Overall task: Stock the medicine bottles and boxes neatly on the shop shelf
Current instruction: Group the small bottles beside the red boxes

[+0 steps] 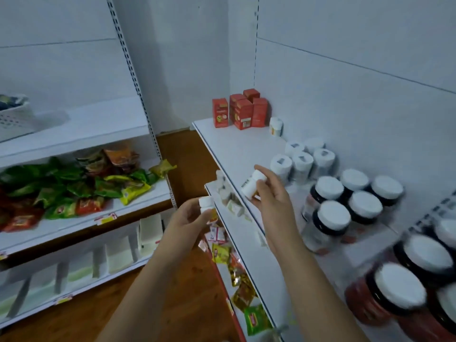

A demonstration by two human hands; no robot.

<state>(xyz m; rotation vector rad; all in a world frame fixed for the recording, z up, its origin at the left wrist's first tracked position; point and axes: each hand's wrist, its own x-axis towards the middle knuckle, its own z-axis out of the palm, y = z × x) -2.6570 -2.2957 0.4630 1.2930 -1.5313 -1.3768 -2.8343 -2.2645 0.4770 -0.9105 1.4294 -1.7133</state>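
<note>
Right hand [269, 193] grip: fingers and thumb curled round a small white bottle [254, 185], tilted, cap toward 1 o'clock, label text facing 9 o'clock; bottle sits at 10 o'clock of the palm, over the front edge of the top shelf [237, 146]. Left hand [190, 218] grip: closed on a second white bottle [206, 206], upright, cap above the fingers, at 1 o'clock of the palm, off the shelf edge. On the shelf: red boxes [240, 111] at 12 o'clock in the back corner, white-wrapped bottles [302, 160] at 1 o'clock of the right hand, dark jars with white lids [350, 201] at 3 o'clock. Blurred near frame edge.
</note>
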